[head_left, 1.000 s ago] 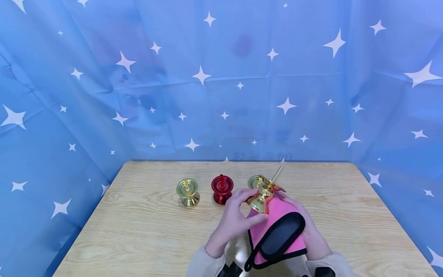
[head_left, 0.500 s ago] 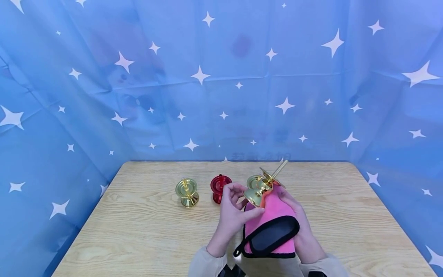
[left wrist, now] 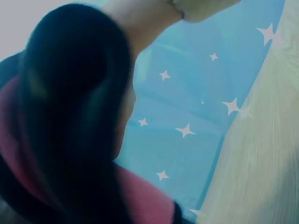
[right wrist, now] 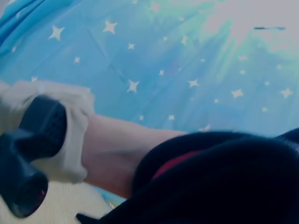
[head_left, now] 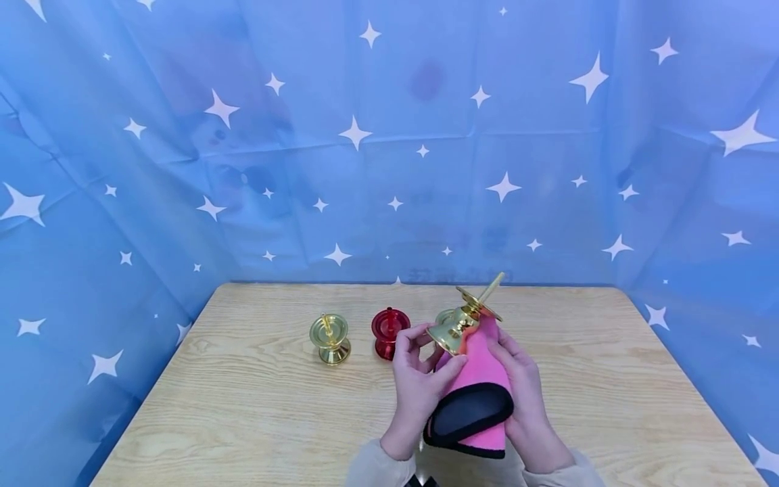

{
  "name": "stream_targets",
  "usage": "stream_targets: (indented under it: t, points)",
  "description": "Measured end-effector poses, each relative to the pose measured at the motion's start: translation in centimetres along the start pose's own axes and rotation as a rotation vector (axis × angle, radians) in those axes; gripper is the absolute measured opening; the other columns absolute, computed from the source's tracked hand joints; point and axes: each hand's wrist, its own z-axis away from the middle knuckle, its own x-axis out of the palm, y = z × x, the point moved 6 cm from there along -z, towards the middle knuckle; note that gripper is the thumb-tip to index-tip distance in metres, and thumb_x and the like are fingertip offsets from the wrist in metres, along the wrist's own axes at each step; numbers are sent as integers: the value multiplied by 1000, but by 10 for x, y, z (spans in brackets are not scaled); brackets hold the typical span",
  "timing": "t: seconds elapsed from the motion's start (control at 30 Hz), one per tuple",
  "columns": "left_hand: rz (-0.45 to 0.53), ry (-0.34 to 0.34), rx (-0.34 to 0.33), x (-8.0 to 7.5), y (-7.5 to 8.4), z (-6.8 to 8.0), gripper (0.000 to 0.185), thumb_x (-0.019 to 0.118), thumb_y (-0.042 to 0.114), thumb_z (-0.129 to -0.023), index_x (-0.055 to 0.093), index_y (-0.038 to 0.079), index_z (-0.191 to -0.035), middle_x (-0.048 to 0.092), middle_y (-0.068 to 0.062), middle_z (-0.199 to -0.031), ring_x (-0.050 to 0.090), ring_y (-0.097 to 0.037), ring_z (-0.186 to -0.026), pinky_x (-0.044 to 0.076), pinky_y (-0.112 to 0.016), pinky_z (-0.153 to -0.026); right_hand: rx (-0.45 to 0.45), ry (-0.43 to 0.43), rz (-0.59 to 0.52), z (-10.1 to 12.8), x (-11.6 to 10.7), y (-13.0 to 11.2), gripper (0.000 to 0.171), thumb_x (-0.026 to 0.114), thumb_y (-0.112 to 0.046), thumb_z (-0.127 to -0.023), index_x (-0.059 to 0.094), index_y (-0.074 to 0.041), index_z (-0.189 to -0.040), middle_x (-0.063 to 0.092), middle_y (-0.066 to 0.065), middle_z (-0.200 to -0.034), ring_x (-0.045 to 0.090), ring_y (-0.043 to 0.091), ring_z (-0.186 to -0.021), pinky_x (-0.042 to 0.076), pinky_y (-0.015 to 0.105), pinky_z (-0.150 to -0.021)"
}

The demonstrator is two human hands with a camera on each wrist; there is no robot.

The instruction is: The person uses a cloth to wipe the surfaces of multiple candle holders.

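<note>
Head view shows both hands raised above the near middle of the wooden surface (head_left: 243, 406), working together on one gold candle holder (head_left: 464, 320). The left hand (head_left: 420, 379) has its thumb and fingers (head_left: 406, 333) curled round the flared base of that holder, pinching it from the left side. The right hand (head_left: 520, 392) holds a pink cloth (head_left: 481, 368) with a black-edged panel, its fingers curled round the cloth and pressing it against the right side of the holder. The gold candle holder is tilted, its thin spike pointing up and away toward the far right, and it sits clear of the surface, touching the cloth and both hands. Behind the left hand, near the middle of the surface, stands a red candle holder (head_left: 388, 331), upright and partly hidden by the fingertips. Further toward the left edge, well apart from the hands, a second gold holder (head_left: 329, 337) stands upright. Another gold rim (head_left: 443, 316) peeks out just behind the held piece; how it stands cannot be told. A blue star-printed curtain (head_left: 389, 135) hangs round the far and side edges. Left wrist view is blurred, filled by the dark cloth panel (left wrist: 70, 116) and a strip of pink, with the surface at right. Right wrist view shows the other forearm, a pale sleeve (right wrist: 70, 135) and dark cloth close up.
</note>
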Motion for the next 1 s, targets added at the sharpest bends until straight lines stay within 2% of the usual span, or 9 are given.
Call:
stream_targets:
  t: [0.1,0.17,0.33,0.43,0.57,0.6,0.73,0.87,1.0]
  points:
    - [8,19,5,-2,-1,-1,56,78,0,-71,42,-8,-113,51,-22,-112,52,-26,-103,51,-37,-83,-105,68,159,3,-3,-2,20,57,-14,-93,70,-28,-100,65,-11,-97,59,4,-90,50,20,-75]
    - [-2,37,7,-4,0,-2,54,78,-1,-70,44,-6,-111,51,-22,-110,53,-26,-101,52,-38,-83,-237,90,261,7,-3,-5,22,59,-6,-91,70,-20,-103,65,-10,-94,60,5,-86,51,19,-71]
    - [6,73,18,-10,1,-6,55,78,-4,-69,42,-11,-110,50,-18,-105,53,-23,-98,52,-40,-81,-726,-40,528,22,13,-16,31,56,19,-81,65,7,-108,65,0,-103,62,5,-92,51,16,-69]
    - [8,87,18,-14,0,-6,56,77,-6,-68,41,-13,-109,50,-15,-103,54,-22,-97,53,-39,-81,-981,-104,664,32,22,-19,36,55,26,-75,65,10,-105,63,10,-105,61,1,-88,48,10,-64]
    - [-15,94,18,-17,-2,-5,54,77,-8,-68,41,-12,-109,51,-17,-103,55,-24,-96,53,-37,-80,-1212,-64,774,38,30,-27,20,58,13,-83,66,10,-102,64,19,-99,54,-1,-75,39,8,-53]
    - [-21,95,21,-17,-2,-5,53,76,-9,-68,42,-12,-109,51,-18,-104,56,-24,-96,53,-37,-80,-1264,-60,789,39,33,-29,17,57,6,-87,65,10,-101,64,20,-97,57,1,-79,42,7,-58]
    - [-34,97,41,-17,0,-4,51,73,-12,-68,42,-12,-109,51,-23,-107,56,-23,-97,53,-37,-80,-1421,-75,837,42,45,-33,30,51,-18,-96,65,9,-98,65,19,-91,59,9,-81,46,9,-73]
    - [-16,101,31,-17,3,-5,51,72,-10,-69,41,-13,-110,52,-21,-105,56,-22,-96,52,-37,-81,-1501,-135,843,45,53,-32,29,49,-15,-97,68,7,-96,64,19,-91,58,20,-85,45,12,-82]
    - [17,104,12,-17,4,-5,53,73,-6,-71,39,-15,-111,53,-17,-104,57,-21,-96,52,-38,-81,-1506,-176,826,42,50,-28,28,48,-12,-97,69,6,-94,63,19,-92,58,20,-88,44,12,-84]
